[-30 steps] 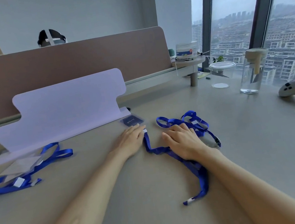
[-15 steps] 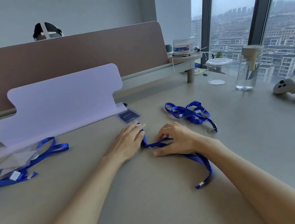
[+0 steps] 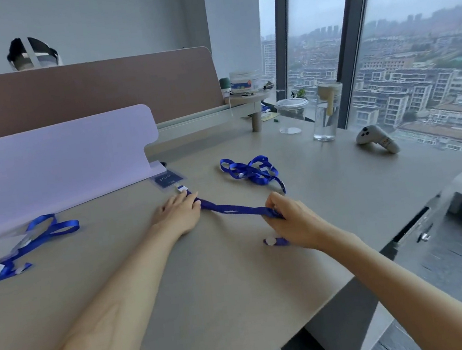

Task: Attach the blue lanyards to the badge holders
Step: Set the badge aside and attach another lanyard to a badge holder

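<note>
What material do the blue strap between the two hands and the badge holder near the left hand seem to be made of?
The blue lanyard looks like flat woven fabric, probably polyester or nylon: it is a thin matte ribbon, pulled nearly straight between the left hand and the right hand. The badge holder looks like soft clear plastic: a glossy transparent sleeve over a dark card. Its exact plastic cannot be told.

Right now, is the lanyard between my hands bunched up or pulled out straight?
Mostly pulled straight. The lanyard runs as one taut band from the left hand to the right hand, its far end trailing below that hand.
</note>
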Available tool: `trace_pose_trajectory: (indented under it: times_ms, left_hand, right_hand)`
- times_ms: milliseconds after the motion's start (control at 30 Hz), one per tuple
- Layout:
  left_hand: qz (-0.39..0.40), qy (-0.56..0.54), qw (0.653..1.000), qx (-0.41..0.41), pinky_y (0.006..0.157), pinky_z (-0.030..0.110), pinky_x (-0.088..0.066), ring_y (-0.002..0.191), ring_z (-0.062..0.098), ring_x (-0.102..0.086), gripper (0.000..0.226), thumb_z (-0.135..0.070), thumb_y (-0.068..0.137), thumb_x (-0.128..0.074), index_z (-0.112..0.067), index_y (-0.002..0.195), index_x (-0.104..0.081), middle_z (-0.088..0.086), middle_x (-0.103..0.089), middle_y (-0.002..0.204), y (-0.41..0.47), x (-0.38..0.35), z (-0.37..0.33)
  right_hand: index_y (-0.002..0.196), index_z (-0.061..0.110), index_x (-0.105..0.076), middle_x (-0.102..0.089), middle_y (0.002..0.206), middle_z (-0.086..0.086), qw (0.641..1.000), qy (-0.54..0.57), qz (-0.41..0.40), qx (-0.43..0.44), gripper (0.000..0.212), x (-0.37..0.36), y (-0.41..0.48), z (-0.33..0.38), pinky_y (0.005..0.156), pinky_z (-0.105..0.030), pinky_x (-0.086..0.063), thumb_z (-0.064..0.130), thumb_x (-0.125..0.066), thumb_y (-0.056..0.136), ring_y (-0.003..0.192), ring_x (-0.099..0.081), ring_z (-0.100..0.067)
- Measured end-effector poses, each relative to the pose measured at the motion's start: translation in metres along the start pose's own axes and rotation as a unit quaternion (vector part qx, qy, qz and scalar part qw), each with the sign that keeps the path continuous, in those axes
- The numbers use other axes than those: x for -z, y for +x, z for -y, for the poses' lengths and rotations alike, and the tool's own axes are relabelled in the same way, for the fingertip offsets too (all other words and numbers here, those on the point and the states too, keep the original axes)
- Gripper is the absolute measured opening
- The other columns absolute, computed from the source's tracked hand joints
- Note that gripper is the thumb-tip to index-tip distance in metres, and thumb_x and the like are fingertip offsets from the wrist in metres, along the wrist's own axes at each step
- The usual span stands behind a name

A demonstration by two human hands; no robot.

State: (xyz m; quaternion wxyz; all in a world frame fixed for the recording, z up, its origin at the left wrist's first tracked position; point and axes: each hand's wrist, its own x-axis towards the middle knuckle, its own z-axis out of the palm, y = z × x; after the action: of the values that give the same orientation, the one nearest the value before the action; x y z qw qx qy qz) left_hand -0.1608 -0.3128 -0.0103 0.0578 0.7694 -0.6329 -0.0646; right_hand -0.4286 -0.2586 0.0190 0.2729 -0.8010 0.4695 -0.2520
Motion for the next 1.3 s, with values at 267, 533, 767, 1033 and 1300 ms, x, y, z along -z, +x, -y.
trace_pose_trajectory:
  times_ms: [267,533,767,1033,1300]
  left_hand:
    - [-0.038,-0.019,0.999,0.008,0.117,0.041,-0.018,0.147,0.021,-0.016,0.052,-0.042,0.1,-0.016,-0.032,0.151,-0.019,-0.003,-0.008,0.162,-0.006,-0.001,-0.002]
    - [-0.056,-0.066,0.994,-0.073,0.117,0.036,-0.022,0.144,0.019,-0.027,0.046,-0.029,0.102,-0.028,-0.024,0.147,-0.036,-0.003,-0.026,0.158,-0.034,-0.016,-0.017]
    - [-0.043,0.002,0.999,-0.034,0.116,0.037,-0.016,0.146,0.014,-0.019,0.05,-0.032,0.1,-0.02,-0.03,0.15,-0.024,-0.012,-0.017,0.159,-0.034,-0.011,-0.025]
    - [-0.031,0.008,0.998,-0.053,0.116,0.039,-0.016,0.147,0.018,-0.016,0.051,-0.038,0.101,-0.017,-0.035,0.152,-0.015,-0.006,-0.007,0.162,-0.042,-0.01,-0.025]
    - [-0.037,-0.068,0.994,-0.076,0.12,0.036,-0.015,0.147,0.017,-0.017,0.053,-0.037,0.101,-0.023,-0.025,0.152,-0.019,-0.003,-0.011,0.162,-0.068,-0.014,-0.02]
  right_hand:
    - [0.079,0.012,-0.054,-0.049,0.055,0.007,0.988,0.134,-0.077,-0.005,0.029,0.033,-0.058,-0.006,0.048,-0.02,-0.031,0.036,-0.061,0.093,0.046,-0.035,-0.009]
    - [0.126,0.018,-0.057,-0.072,0.09,-0.001,0.992,-0.118,-0.035,-0.021,0.029,0.028,-0.066,-0.021,0.072,-0.029,-0.049,0.022,-0.041,0.102,0.072,-0.061,-0.012]
    - [0.1,0.018,-0.068,-0.057,0.072,0.002,0.9,-0.345,-0.178,0.2,0.013,0.024,-0.093,-0.04,0.052,-0.035,-0.048,0.017,-0.056,0.096,0.064,-0.056,-0.024]
    - [0.099,0.024,-0.065,-0.059,0.092,0.004,0.926,-0.314,-0.078,0.194,0.023,0.034,-0.115,-0.044,0.067,-0.029,-0.045,0.033,-0.05,0.084,0.079,-0.055,-0.017]
    - [0.12,0.026,-0.058,-0.057,0.118,0.006,0.961,-0.241,-0.088,0.102,0.037,0.03,-0.085,-0.027,0.082,-0.027,-0.047,0.05,-0.048,0.094,0.108,-0.053,-0.014]
